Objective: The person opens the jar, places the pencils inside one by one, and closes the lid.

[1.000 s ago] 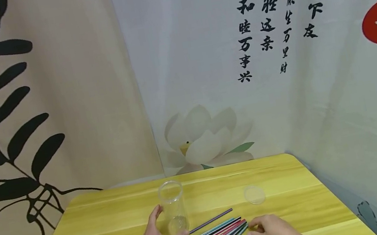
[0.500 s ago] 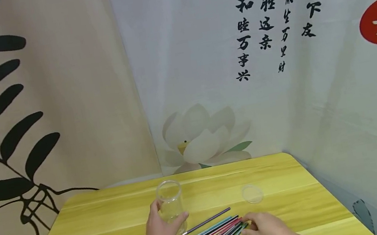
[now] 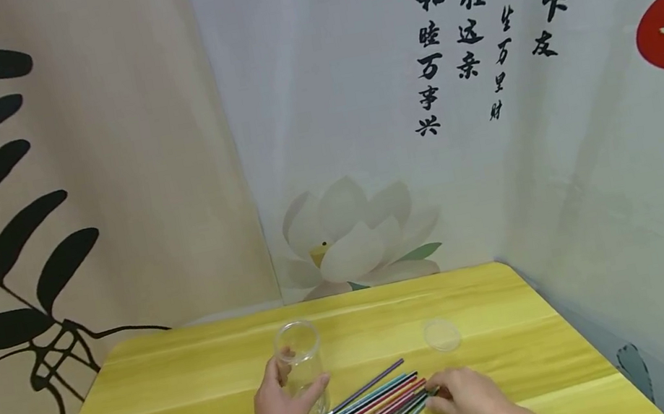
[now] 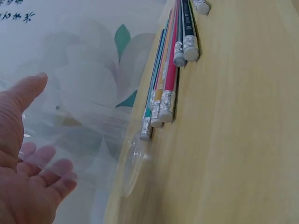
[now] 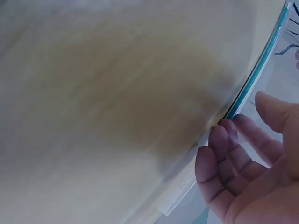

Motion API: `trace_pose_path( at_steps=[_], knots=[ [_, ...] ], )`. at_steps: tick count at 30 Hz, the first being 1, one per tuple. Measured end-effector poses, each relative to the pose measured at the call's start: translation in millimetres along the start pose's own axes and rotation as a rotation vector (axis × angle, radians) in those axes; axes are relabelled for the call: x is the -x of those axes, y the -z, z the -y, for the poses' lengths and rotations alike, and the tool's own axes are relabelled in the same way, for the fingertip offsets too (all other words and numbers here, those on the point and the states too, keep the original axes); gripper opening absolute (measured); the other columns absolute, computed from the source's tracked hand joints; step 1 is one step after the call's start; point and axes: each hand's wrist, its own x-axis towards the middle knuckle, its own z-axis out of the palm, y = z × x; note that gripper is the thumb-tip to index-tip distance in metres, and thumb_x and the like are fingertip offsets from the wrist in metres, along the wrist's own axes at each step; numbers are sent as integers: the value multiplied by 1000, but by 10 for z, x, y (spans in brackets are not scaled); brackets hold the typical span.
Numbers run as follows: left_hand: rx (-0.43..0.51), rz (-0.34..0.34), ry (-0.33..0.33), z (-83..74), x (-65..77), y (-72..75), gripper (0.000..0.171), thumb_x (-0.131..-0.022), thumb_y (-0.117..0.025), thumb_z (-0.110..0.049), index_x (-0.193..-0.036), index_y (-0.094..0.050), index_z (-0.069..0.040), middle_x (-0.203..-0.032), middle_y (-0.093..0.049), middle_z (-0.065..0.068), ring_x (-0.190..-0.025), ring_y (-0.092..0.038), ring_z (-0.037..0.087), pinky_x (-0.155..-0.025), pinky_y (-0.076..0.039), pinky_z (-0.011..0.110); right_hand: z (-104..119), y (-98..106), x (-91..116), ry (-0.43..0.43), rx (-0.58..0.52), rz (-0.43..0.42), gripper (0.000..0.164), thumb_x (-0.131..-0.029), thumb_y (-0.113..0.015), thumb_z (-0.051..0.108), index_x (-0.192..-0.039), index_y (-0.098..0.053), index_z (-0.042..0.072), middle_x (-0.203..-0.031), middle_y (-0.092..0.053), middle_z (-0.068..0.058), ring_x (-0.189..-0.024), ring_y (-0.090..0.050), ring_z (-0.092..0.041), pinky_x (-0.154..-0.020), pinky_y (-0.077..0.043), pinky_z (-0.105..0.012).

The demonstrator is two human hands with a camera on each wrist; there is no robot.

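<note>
My left hand (image 3: 280,410) curls round a clear cylindrical jar (image 3: 297,341), thumb on its near side and fingers behind. It stands upright and open-topped on the table. In the left wrist view the jar's rim (image 4: 134,165) shows beside the pencil ends, and its wall is nearly invisible. Several coloured pencils (image 3: 376,412) with erasers lie fanned on the table, eraser ends towards the left. At their tips, my right hand (image 3: 470,400) pinches a pencil between thumb and forefinger. A teal pencil (image 5: 261,63) reaches those fingers in the right wrist view.
A round clear lid (image 3: 442,334) lies flat on the yellow wooden table (image 3: 190,384), behind the right hand. A purple pencil (image 3: 368,385) lies at the far side of the bundle. A printed cloth (image 3: 338,88) hangs behind the table.
My right hand has come in slightly left onto the pencil tips and pinches there. The pencils have shifted and spread a little. The left hand has closed more around the jar.
</note>
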Motion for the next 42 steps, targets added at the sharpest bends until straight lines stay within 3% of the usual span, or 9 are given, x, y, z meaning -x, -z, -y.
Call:
trace_pose_path(
  at_steps=[7,12,23,36,39,42],
  knots=[
    [52,22,-37,54,33,10,85,-90,-87,-37,-155,-40,-9,-161,-49,28,-148,-48,52,-116,-40,72,-17,15,-99,50,54,22,23,-95,-82,28,-112,-80,14,-93,-76,5,-79,-63,0,-65,-52,-26],
    [66,34,-56,59,21,41,85,-92,-86,-39,-155,-38,-8,-163,-46,28,-150,-45,52,-118,-37,73,-13,42,-161,69,104,19,22,-95,-82,29,-111,-79,15,-88,-72,8,-76,-59,1,-62,-49,-26],
    [72,67,-52,2,33,20,82,-92,-86,-35,-153,-40,-7,-161,-48,28,-148,-47,53,-118,-36,74,-21,3,-85,58,89,4,24,-94,-82,29,-115,-77,17,-82,-65,13,-70,-51,4,-58,-43,-24],
    [60,62,-43,10,37,-10,82,-92,-87,-33,-154,-40,-7,-161,-51,26,-148,-48,53,-119,-36,74,-77,-15,-64,34,203,-64,17,-84,-88,19,-100,-83,22,-86,-70,9,-76,-63,-5,-64,-52,-28],
    [56,64,-36,8,34,-3,83,-92,-87,-35,-154,-40,-8,-161,-51,25,-147,-48,52,-119,-37,74,-93,-2,-64,59,245,-87,19,-84,-88,17,-102,-84,23,-88,-70,9,-77,-64,-5,-64,-53,-27],
    [52,66,-27,13,32,9,85,-91,-87,-38,-155,-39,-8,-161,-50,25,-147,-49,52,-118,-38,73,-93,13,-54,139,248,-76,19,-86,-88,16,-104,-85,23,-92,-72,10,-80,-66,-3,-66,-55,-24]
  ],
)
